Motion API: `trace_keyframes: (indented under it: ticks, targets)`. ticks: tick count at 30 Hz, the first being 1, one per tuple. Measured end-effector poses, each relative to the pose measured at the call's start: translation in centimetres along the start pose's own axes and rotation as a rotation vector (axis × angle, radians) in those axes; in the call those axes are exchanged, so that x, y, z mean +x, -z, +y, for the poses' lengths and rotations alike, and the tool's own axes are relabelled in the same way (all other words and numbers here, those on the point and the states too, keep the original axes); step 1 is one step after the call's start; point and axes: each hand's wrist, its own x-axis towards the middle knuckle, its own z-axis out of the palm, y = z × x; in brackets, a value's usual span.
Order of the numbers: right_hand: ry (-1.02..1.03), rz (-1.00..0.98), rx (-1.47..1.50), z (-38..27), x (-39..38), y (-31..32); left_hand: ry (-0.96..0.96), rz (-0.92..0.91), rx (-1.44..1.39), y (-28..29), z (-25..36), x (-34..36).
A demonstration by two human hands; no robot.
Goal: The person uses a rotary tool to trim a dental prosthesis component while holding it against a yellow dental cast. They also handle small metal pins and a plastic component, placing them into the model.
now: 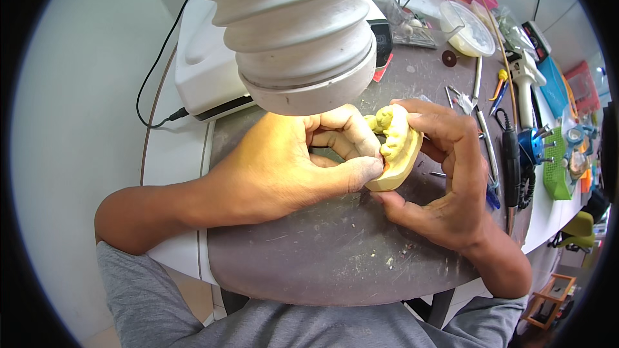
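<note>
A yellow plaster dental model (403,154) with a row of teeth is held up over the dark work mat, below the hose mouth. My right hand (451,180) grips it from the right, fingers over its far side and thumb under its near edge. From the left, my left hand (277,161) reaches in with thumb and fingertips pinched together against the model's left side. Pale dust coats these fingertips. A small orange-red patch shows beside them, but what lies inside the pinch is hidden.
A ribbed white suction hose (293,32) hangs just above my hands. Behind it stands a white machine (209,58) with a black cable. Along the right lie a black handpiece (510,161), a blue stand (535,145), a clear bin (412,3), a round tub (469,29) and a brown disc (449,58).
</note>
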Motion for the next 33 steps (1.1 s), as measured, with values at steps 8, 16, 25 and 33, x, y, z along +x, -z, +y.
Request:
trace_keyframes:
  ticks: [8,16,25,33]
  targets:
    - [-0.06,-0.018,-0.249,-1.5,0.6,0.4,-0.231,0.125,-0.034,-0.1,-1.3,0.2]
    - [-0.078,0.037,-0.484,-2.9,-0.9,1.7,-0.175,0.087,-0.111,-0.3,-0.7,0.4]
    - [-0.78,0.275,-0.984,-4.0,-11.5,11.0,-0.22,0.087,-0.077,-0.7,-0.5,0.4]
    - [-0.75,0.323,-0.713,-2.0,-13.3,10.5,-0.11,0.112,-0.135,-0.4,-0.1,-0.4]
